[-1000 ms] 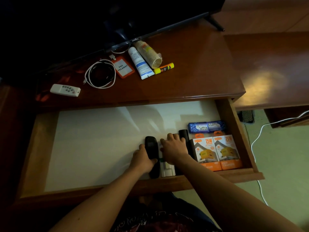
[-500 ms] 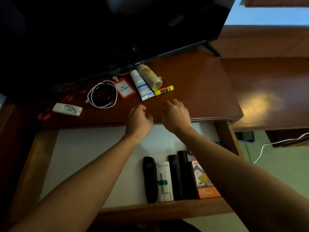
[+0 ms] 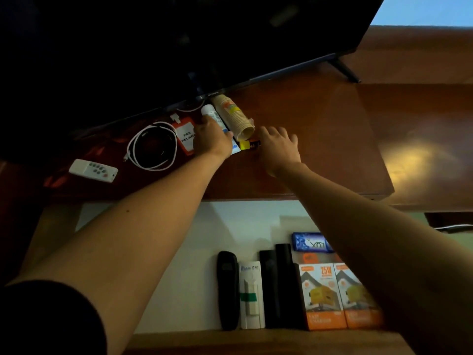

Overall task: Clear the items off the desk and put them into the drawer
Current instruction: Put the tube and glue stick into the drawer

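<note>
Likely hotel room: wooden desk [image 3: 320, 139], TV [image 3: 230, 34], remote [image 3: 93, 170], drawer [image 3: 179, 239] with remotes.

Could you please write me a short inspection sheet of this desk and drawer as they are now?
Surface: glossy brown wooden desk, open drawer below.
Job's things: white-and-blue tube, stack of paper cups, yellow marker, red badge holder, white remote on the desk.
Clutter: remotes and orange charger boxes in the drawer.
Grippers: left hand on the tube; right hand open, over the marker.
Cables: coiled white cable.
Surroundings: dark television.
</note>
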### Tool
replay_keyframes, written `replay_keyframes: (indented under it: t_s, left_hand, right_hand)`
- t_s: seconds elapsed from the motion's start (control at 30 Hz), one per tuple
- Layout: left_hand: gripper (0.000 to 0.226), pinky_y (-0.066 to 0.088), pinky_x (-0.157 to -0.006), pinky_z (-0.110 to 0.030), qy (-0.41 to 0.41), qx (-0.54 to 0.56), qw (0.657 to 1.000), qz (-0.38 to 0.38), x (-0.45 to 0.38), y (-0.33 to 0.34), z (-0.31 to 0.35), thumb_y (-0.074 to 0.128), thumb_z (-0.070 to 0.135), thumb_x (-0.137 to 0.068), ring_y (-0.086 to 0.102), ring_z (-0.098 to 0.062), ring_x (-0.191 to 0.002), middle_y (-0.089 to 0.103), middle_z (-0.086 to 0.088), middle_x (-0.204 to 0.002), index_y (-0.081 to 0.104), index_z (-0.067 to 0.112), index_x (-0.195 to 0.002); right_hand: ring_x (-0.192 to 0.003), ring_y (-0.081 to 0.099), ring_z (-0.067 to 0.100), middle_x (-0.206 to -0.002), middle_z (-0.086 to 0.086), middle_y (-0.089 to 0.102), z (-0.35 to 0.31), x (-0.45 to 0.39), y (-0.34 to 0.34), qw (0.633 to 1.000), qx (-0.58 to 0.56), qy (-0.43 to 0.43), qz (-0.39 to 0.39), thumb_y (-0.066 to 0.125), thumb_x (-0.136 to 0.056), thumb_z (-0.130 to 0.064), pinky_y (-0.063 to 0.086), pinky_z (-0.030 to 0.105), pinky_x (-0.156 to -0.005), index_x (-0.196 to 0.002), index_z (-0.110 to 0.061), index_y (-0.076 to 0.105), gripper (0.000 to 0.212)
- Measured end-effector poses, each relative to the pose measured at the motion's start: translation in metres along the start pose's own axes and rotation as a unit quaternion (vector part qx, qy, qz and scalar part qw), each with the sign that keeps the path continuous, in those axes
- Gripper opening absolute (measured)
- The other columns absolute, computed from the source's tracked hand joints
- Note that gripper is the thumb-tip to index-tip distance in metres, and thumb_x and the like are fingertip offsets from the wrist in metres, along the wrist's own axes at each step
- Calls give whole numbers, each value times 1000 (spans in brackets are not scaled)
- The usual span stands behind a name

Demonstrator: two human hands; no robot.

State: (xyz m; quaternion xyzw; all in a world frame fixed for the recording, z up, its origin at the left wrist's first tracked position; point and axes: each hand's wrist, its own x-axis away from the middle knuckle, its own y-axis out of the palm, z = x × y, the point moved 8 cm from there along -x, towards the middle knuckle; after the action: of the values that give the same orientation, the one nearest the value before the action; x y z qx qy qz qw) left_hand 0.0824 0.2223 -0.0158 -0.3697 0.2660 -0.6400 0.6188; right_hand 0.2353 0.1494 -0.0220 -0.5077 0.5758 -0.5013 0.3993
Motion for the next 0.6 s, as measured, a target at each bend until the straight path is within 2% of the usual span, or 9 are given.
replay_keyframes:
  t_s: [0.07,0.17,0.23,0.4,0.47,0.6]
  left_hand:
    - [65,50,-82,-39,-17,10,1000,-7,-3,4,-4,75,29,-85,60,-36,-113,51,-19,-132,39,9,-136]
    - [65,43,-73,-33,-31,19,999,-8,-5,3,-6,78,25,-83,60,-35,-112,52,-17,-131,40,9,-133]
    - [65,43,-73,-33,-39,22,999,-10,-5,3,-8,80,24,-82,60,-33,-113,54,-16,-131,41,8,-132]
    - [73,55,-88,-43,-66,40,996,-34,-3,2,-13,87,24,-73,62,-33,-112,58,-15,-128,41,10,-128]
    - [71,56,-87,-43,-75,53,994,-50,2,3,-15,85,22,-75,64,-32,-110,59,-16,-128,42,10,-129]
    - [62,55,-78,-35,-100,104,985,-89,19,10,-23,79,16,-82,66,-30,-110,59,-16,-131,44,9,-132]
  right_hand:
    - [-134,39,35,-141,10,50,1,3,5,1000,14,-9,-2,68,-91,-19,30,58,-109,-143,-19,42,59]
    - [-131,40,35,-139,10,51,5,7,4,1000,26,-16,1,65,-93,-16,32,57,-105,-142,-19,47,52]
    - [-129,41,35,-137,9,52,7,11,3,1000,24,-16,8,62,-95,-16,33,55,-104,-139,-18,49,46]
    - [-126,43,34,-133,9,54,14,28,4,1000,5,2,7,58,-97,-19,35,53,-103,-136,-17,51,40]
    - [-126,43,34,-132,9,54,17,37,3,1000,-3,16,6,56,-97,-18,36,52,-103,-135,-17,51,39]
    - [-126,42,34,-131,9,54,20,59,5,999,-14,37,0,57,-96,-17,35,53,-103,-134,-17,51,39]
